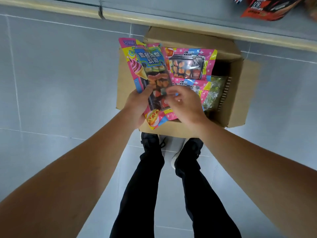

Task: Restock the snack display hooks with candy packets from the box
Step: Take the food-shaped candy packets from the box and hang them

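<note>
Holding candy packet [151, 78] over box [240, 93] at frame centre — left hand [137, 107] grips its lower left edge, thumb on front. Right hand [185, 103] at packet's right edge, fingers curled; pinch or mere touch — cannot tell. More packets [190, 66] lie flat inside box. Likely squaring packet for hooks, which are out of view.

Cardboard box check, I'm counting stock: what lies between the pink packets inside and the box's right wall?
In the head view, a clear bag of green candy fills that gap inside the cardboard box.
</note>
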Tool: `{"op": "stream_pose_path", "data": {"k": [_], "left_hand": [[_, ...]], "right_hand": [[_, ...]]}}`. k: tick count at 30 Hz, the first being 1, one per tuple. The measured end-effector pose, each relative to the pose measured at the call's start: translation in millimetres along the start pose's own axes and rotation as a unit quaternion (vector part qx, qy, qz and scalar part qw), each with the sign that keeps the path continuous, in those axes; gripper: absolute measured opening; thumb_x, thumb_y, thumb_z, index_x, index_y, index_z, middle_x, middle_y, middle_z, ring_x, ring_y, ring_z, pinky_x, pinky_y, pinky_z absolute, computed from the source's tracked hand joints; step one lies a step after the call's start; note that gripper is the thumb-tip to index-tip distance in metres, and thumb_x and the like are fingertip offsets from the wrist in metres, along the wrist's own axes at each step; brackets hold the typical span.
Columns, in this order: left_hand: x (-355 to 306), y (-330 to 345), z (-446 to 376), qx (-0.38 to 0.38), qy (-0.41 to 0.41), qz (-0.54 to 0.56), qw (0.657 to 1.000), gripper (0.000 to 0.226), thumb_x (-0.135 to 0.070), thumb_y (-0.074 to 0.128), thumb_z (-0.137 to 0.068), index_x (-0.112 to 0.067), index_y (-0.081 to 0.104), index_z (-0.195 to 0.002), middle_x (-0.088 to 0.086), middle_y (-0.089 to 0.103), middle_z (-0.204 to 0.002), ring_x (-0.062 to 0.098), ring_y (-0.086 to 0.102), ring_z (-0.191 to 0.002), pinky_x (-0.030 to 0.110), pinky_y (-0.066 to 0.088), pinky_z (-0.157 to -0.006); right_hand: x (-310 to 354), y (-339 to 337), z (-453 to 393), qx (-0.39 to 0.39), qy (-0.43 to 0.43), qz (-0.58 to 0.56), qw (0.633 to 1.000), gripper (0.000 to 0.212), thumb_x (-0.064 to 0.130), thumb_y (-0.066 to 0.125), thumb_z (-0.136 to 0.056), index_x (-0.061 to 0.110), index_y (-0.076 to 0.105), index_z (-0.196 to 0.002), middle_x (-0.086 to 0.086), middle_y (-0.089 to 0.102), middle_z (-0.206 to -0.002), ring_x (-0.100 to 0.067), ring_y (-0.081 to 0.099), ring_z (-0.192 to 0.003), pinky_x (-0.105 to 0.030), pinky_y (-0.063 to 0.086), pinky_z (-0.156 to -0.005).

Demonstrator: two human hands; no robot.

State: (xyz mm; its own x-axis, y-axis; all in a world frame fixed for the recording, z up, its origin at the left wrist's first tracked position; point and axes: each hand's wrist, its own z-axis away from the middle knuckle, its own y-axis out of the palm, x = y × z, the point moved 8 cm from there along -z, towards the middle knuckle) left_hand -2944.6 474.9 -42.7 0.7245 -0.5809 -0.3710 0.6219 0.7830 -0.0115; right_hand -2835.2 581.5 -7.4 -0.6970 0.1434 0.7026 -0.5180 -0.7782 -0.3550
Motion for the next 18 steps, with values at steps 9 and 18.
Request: {"op": "stream_pose_path", "data": {"k": [9, 18], "left_hand": [[-41.2, 10.2, 114.9, 0.184, -0.03, 0.033, 0.982, 0.025, -0.022, 0.048, -0.101, -0.01, 0.06, -0.12, 0.017, 0.069, -0.118, 0.036, 0.069, -0.102, 0.049, 0.058, -0.082], [-111.5, 17.9, 247.7, 0.14, 0.095, -0.03, 0.985, 0.029, -0.01, 0.059, -0.095, -0.007, 0.062, -0.123, 0.015, 0.072, -0.111, 0.034, 0.07, -0.099, 0.051, 0.056, -0.088]], "right_hand": [[45.6, -70.1, 45.8, -0.034, 0.159, -0.153, 0.975, 0.02, 0.036, 0.059, -0.08, 0.017, 0.064, -0.082, 0.001, 0.073, -0.078, -0.012, 0.07, -0.074, -0.022, 0.054, -0.08], [149.8, -152.6, 152.0, -0.12, 0.127, -0.172, 0.97, 0.02, 0.027, 0.058, -0.081, 0.011, 0.071, -0.077, -0.006, 0.075, -0.084, -0.032, 0.072, -0.089, -0.057, 0.055, -0.089]]}}
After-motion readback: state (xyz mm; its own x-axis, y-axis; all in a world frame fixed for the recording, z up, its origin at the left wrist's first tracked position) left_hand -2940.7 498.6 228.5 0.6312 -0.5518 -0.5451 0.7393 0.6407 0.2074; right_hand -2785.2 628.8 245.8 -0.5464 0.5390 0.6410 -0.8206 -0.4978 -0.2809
